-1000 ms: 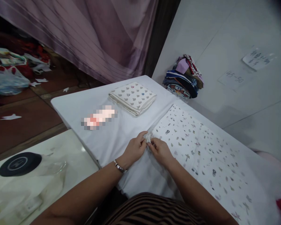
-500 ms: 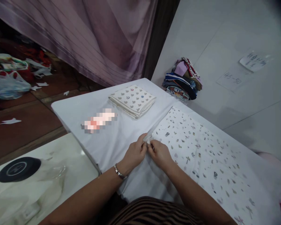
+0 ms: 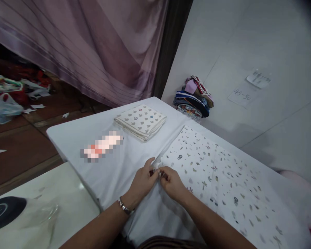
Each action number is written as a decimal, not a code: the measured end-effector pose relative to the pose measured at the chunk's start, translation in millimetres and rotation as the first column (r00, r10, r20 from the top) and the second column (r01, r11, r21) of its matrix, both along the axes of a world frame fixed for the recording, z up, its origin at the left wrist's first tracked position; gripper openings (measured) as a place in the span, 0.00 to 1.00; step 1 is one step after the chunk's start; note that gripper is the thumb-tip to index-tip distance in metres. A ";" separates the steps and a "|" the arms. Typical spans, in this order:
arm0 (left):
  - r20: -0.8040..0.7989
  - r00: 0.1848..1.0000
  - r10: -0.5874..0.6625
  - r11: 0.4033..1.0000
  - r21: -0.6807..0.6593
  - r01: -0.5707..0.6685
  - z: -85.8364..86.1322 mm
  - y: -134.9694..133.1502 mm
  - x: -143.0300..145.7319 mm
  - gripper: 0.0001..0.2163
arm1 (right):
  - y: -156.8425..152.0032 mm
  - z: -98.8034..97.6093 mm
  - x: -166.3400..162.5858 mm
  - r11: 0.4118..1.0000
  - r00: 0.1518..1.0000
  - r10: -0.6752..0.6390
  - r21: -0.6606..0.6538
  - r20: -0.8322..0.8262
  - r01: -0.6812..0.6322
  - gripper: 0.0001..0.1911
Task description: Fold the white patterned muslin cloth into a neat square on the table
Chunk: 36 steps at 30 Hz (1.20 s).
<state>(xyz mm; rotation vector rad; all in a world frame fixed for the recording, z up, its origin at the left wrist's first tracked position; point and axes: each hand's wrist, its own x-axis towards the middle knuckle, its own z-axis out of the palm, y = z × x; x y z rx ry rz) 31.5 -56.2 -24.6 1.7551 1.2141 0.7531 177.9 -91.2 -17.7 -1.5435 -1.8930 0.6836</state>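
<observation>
A white cloth with a scattered print of small plants and figures lies spread over the right half of the white-covered table. At its left edge, my left hand and my right hand meet, fingers closed on a small bunched white bit of fabric. My left thumb and fingers pinch from the left, with one finger reaching up; the right ones pinch from the right. The exact part in the fingertips is partly hidden. Beyond my hands sits a folded cream cloth with grey motifs.
A blurred-out pinkish item lies on the table's left side. A pile of folded clothes stands by the wall, near paper notes. Lower left, a pale surface bears a dark round object. A purple curtain hangs behind.
The view has shifted, so the table and cloths sit a little lower and further left. Both hands keep pinching at the cloth's edge, their fingers slightly rearranged.
</observation>
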 end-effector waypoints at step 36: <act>-0.388 0.861 -0.329 0.783 0.397 0.479 -13.1 -0.4 -1.5 0.14 | 179.5 -0.1 180.6 0.925 0.687 0.168 0.128 0.707 -0.358 0.11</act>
